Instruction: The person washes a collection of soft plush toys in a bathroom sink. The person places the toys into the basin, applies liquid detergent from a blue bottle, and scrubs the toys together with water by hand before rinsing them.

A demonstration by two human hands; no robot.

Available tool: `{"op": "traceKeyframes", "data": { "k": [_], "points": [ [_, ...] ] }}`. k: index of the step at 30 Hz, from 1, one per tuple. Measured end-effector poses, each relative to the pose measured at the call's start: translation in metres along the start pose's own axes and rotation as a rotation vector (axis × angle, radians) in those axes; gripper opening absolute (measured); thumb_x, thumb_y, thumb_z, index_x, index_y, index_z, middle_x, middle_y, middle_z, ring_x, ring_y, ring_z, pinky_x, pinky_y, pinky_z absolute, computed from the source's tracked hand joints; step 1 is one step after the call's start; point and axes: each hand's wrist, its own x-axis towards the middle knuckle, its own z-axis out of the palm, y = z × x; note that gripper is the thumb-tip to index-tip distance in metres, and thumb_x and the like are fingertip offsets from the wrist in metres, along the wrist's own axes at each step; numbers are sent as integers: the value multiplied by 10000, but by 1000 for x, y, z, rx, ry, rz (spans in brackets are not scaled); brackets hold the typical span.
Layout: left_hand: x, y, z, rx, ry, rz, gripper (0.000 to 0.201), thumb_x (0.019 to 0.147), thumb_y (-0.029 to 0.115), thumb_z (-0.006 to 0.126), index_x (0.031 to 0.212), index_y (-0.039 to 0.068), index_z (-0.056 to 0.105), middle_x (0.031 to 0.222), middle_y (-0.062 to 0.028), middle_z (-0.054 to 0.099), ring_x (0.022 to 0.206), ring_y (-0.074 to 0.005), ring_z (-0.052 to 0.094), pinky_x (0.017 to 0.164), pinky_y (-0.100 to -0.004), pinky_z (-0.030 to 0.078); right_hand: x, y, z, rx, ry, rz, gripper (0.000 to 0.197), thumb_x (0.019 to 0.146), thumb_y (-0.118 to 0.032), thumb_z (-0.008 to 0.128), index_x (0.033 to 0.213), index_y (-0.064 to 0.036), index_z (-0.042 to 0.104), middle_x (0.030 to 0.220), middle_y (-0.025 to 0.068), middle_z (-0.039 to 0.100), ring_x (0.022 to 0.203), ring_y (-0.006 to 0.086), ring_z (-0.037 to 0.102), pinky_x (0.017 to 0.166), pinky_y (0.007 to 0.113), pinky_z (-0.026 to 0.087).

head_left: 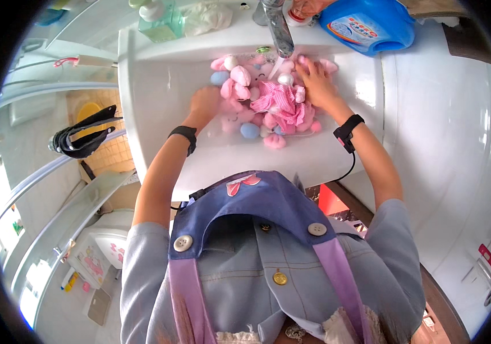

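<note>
A heap of pink plush toys (pixel 235 121) lies in water in the white sink (pixel 159 120), with small blue and white puffs among them. A pink-and-white striped cloth piece (pixel 280 104) sits on top of the heap. My left hand (pixel 206 102) reaches down at the heap's left side, its fingers hidden against the plush. My right hand (pixel 319 87) rests on the heap's right side, fingers spread over pink plush. Between the hands, a thin stream of water runs from the metal faucet (pixel 280 31) onto the toys.
A blue detergent bottle (pixel 366 26) lies at the sink's back right. Along the back left ledge stand a green pump bottle (pixel 156 20) and a crumpled clear bag (pixel 206 20). Glass shelves and a black hanging item (pixel 87 135) are on the left. A white wall borders the right.
</note>
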Motion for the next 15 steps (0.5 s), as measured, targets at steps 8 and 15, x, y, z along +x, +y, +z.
{"op": "traceKeyframes", "data": {
  "k": [8, 15],
  "points": [
    [-4, 12, -28, 106, -147, -27, 254, 725, 325, 608, 801, 86, 650, 859, -120, 648, 794, -273, 637, 650, -378, 501, 13, -24, 0, -110, -245, 0, 504, 738, -221, 552, 1206, -80, 426, 1237, 123, 392, 1139, 380, 366, 843, 579, 365],
    [-37, 59, -127, 54, -57, 36, 559, 679, 384, 653, 1147, 114, 509, 1148, -108, 508, 1073, -287, 481, 895, -449, 358, 18, -4, -100, 429, 301, -47, 392, 763, -117, 534, 1148, -61, 491, 1134, 168, 479, 994, 353, 499, 846, 427, 414]
  ]
}}
